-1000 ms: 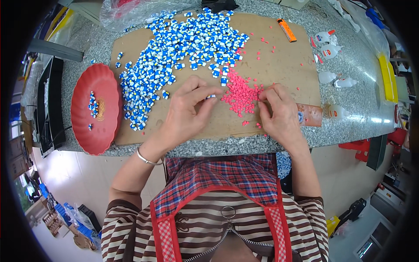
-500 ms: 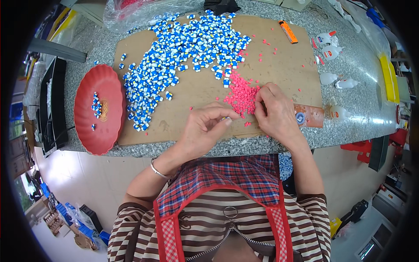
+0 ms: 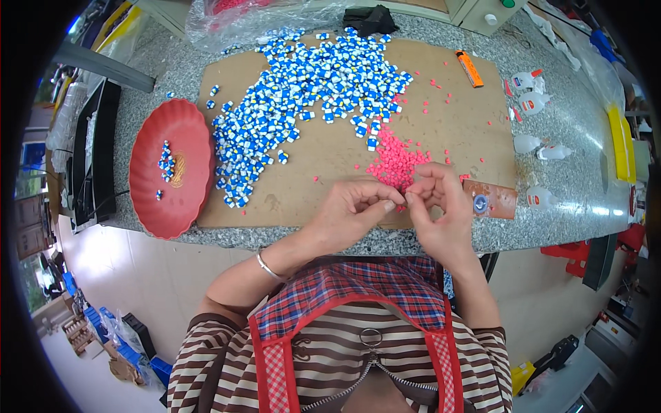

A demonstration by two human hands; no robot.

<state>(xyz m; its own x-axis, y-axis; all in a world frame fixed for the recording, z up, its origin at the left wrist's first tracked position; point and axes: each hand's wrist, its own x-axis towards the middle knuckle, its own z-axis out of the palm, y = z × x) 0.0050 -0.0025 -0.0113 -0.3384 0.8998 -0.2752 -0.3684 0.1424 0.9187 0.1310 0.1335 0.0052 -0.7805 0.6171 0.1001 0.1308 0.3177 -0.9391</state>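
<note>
My left hand [image 3: 354, 212] and my right hand [image 3: 444, 217] meet fingertip to fingertip over the cardboard's near edge. Both are closed in a pinch, thumb against forefinger. What lies between the fingertips is mostly hidden; a speck of blue and yellow showed in the left pinch a moment before. Just beyond them spreads a heap of tiny pink pieces [image 3: 392, 157]. A much larger pile of small blue-and-white pieces [image 3: 303, 89] with yellow spots covers the far and left part of the cardboard sheet [image 3: 313, 155].
At the left stands a red scalloped dish [image 3: 148, 165] with several blue-and-white pieces inside. Along the right are an orange-handled cutter [image 3: 469, 69], small white squeeze bottles [image 3: 533, 103] and a brownish plate [image 3: 504, 201] with a round blue item. Plastic wrap [image 3: 241, 27] lies at the back.
My right hand has drawn back from the pink heap toward me, and its fingertips now meet those of my left hand. The whole view has shifted slightly.
</note>
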